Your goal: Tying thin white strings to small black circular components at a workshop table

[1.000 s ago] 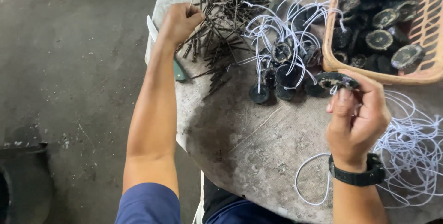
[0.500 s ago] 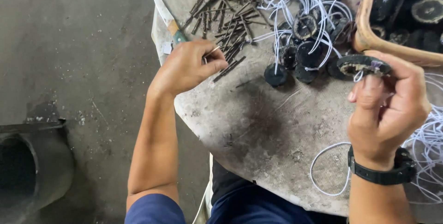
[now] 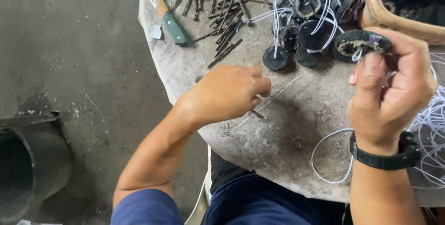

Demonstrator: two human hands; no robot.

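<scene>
Black disc (image 3: 362, 44) pinched in right hand (image 3: 391, 93)
Left hand (image 3: 227, 93) curled narrow over desk (image 3: 287, 132); whether it holds anything, cannot tell; knife (image 3: 164, 14) nearby.

worn grey table (image 3: 296, 127), knife (image 3: 168, 18), dark nails (image 3: 222, 7), black discs (image 3: 296, 39), white cords (image 3: 429, 127)

Left arm (image 3: 157, 155) is bare from the fingers (image 3: 259, 88) back to a short blue sleeve (image 3: 146, 208) at the upper arm. Right arm carries a black wristwatch (image 3: 384, 155) with a matte strap, just behind the hand (image 3: 389, 90). Dark blue trousers (image 3: 259, 202) cover the lap.
</scene>
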